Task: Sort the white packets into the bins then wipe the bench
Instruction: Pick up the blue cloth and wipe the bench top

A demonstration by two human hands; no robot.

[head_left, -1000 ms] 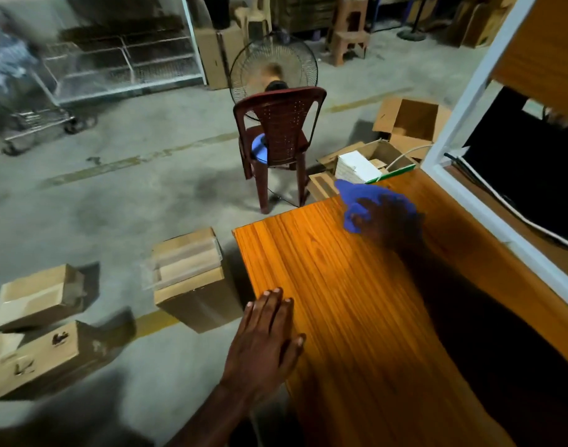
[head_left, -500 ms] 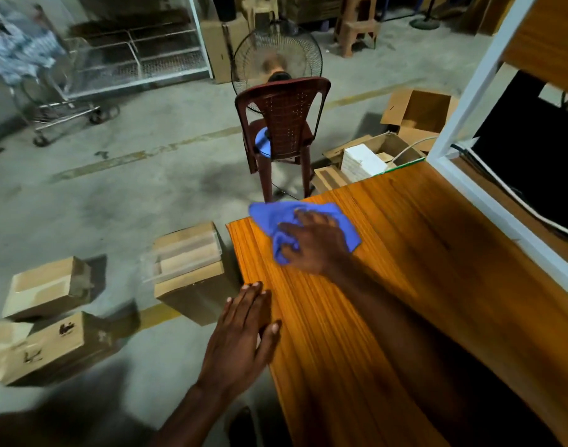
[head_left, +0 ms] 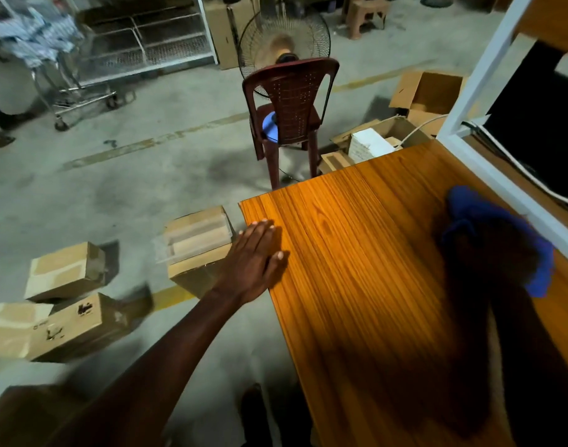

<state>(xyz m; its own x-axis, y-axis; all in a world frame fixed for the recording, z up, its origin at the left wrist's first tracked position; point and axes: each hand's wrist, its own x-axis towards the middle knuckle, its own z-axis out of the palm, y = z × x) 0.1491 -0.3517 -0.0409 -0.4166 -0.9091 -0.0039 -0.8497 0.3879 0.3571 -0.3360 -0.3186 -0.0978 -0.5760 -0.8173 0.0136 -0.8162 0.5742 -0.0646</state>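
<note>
The counter (head_left: 357,253) is a flat wooden top with orange-brown lengthwise grain and a glossy finish; its near right part lies in shadow. A white frame (head_left: 489,69) rises along its right edge, with a white cable (head_left: 515,162) running beside a dark panel behind it.

The left hand (head_left: 257,256) lies flat, palm down, fingers straight and held together, over the counter's left edge near the far corner. It holds nothing.

The right hand (head_left: 489,256) is dark and blurred; it rests on a blue cloth (head_left: 476,211) at the counter's right side, just beside the frame. The cloth is soft and crumpled, showing past the hand on the far and right sides. Whether the fingers are spread or bunched cannot be told.

On the concrete floor to the left, three closed cardboard boxes (head_left: 66,269) lie near the counter; the nearest (head_left: 195,240) sits just beside the left hand. Beyond the far edge stands a dark red plastic chair (head_left: 289,101) with a perforated back, and a round wire-guard fan (head_left: 282,37) behind it. Open cartons (head_left: 427,91) sit to the right of the chair; one holds a white stack (head_left: 368,145), likely the packets. A metal cart (head_left: 73,88) stands far left.
</note>
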